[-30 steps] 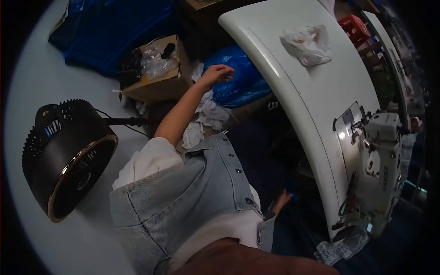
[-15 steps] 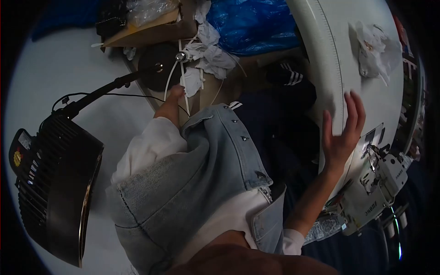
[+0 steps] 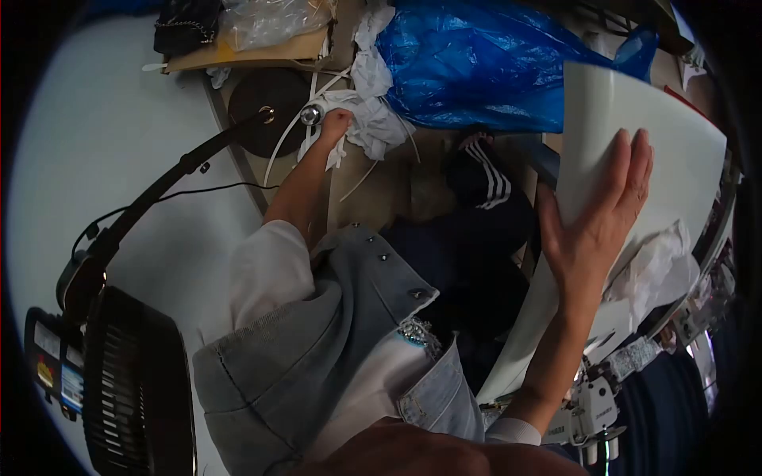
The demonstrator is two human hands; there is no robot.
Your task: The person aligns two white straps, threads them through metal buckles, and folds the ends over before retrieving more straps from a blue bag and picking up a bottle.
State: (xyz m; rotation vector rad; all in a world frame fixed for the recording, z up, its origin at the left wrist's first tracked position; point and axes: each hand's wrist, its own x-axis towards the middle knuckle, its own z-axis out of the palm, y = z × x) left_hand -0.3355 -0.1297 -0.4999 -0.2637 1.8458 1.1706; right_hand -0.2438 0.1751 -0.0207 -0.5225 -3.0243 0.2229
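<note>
My left hand [image 3: 337, 124] reaches down to the floor, its fingers curled closed against crumpled white cloth [image 3: 375, 119]. What it grips, if anything, is hidden. Just left of it is a round silver metal piece [image 3: 311, 115] with pale strips around it. My right hand [image 3: 599, 214] lies palm down with spread fingers on the rounded end of a white tabletop [image 3: 675, 151], holding nothing.
A black fan [image 3: 139, 381] stands at the left, its pole rising from a round base [image 3: 262, 111]. A large blue plastic bag [image 3: 476, 67] and a cardboard box [image 3: 246, 57] lie ahead. A white plastic bag [image 3: 655, 270] and a sewing machine [image 3: 591, 408] are at right.
My left hand has moved forward and right to the white cloth. My right hand, raised near the table before, now rests on its end. The view has turned, showing more blue bag.
</note>
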